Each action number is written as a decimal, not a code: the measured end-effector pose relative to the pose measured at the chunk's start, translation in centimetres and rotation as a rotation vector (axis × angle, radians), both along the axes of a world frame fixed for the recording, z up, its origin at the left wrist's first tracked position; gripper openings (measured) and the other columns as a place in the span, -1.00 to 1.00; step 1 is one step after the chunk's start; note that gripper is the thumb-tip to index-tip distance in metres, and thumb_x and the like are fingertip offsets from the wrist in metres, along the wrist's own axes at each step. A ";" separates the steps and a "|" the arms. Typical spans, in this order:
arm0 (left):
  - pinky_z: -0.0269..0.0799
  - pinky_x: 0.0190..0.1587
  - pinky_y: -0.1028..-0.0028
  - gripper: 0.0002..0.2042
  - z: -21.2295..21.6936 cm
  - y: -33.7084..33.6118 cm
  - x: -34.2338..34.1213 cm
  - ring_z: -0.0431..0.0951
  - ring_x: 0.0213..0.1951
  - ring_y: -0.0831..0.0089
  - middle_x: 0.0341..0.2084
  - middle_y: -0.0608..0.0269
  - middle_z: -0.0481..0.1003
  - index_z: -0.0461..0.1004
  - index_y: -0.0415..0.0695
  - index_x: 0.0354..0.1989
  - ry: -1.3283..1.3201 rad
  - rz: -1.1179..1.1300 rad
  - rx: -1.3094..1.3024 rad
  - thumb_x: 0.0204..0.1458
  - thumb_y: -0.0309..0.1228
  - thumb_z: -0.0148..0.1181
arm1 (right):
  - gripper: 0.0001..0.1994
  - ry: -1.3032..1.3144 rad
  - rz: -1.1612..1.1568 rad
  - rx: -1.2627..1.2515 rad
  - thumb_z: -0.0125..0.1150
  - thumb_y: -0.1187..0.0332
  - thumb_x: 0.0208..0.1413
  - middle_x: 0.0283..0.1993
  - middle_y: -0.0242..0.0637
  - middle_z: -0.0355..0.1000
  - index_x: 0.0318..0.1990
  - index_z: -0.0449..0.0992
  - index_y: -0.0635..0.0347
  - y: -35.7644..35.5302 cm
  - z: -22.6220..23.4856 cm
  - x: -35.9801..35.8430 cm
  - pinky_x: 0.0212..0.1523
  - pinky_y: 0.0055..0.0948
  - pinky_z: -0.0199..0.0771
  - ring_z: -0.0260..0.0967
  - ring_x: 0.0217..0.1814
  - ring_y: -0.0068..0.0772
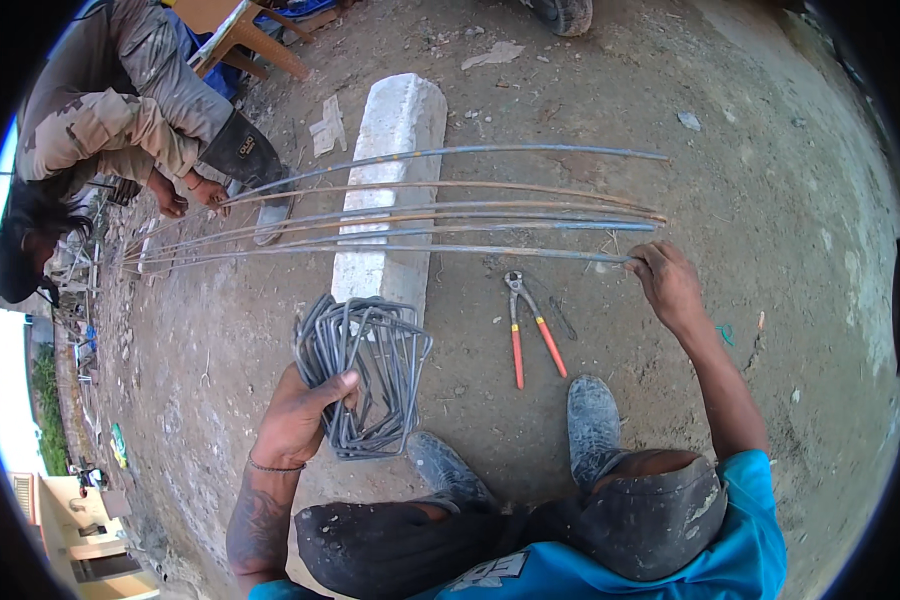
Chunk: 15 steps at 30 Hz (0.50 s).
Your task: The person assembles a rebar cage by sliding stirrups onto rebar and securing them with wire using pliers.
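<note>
Partly hidden is the near end of the white block (395, 115): a bundle of bent metal loops (320, 345) covers it. The left hand (295, 415) grips these just left of that end, most of its fingers out of sight. Left of the block, the ends of the metal rods (530, 251) blur together past a co-worker's hands (208, 192), whose hold is hard to tell. The rods lie across the block, long axes left to right, roughly square to it. Well right of the block, the right hand (668, 285) pinches the nearest rod's tip. Dirt ground (770, 210) spreads rightward beyond; red-handled pincers (515, 284) and boots (595, 425) narrow the room right of the block's near end.
</note>
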<state>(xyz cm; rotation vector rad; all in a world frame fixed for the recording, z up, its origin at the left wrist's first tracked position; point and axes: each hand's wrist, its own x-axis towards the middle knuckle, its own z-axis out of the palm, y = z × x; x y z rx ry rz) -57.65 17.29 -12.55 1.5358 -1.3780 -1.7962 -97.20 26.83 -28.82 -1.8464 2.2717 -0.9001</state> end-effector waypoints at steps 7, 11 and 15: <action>0.36 -0.35 0.54 -0.86 -2.2 -0.7 -5.6 0.40 -0.44 0.56 -0.49 0.34 0.41 0.39 -0.19 -0.27 0.063 -0.101 0.104 0.08 -0.40 0.15 | -0.84 -0.163 -0.032 0.051 0.22 0.36 -0.02 -0.33 -0.11 0.38 -0.31 0.48 0.24 0.6 -0.3 0.9 -0.22 -0.20 0.36 0.32 -0.24 -0.05; 0.38 -0.36 0.54 -0.84 -3.1 -0.5 -9.1 0.42 -0.44 0.57 -0.47 0.33 0.43 0.39 -0.19 -0.24 0.145 -0.077 0.229 0.12 -0.36 0.11 | -0.81 0.086 0.017 -0.118 0.26 0.36 -0.04 -0.29 -0.13 0.40 -0.30 0.47 0.25 1.6 1.3 0.6 -0.18 -0.23 0.38 0.35 -0.21 -0.06; 0.46 -0.29 0.51 -0.82 -3.8 -0.3 -10.9 0.49 -0.36 0.53 -0.41 0.29 0.47 0.39 -0.21 -0.22 0.165 -0.044 0.299 0.13 -0.35 0.10 | -0.59 -0.550 0.117 -0.167 0.32 0.19 -0.05 -0.27 -0.10 0.40 -0.14 0.40 0.30 2.9 6.3 6.4 -0.15 -0.29 0.38 0.38 -0.25 -0.19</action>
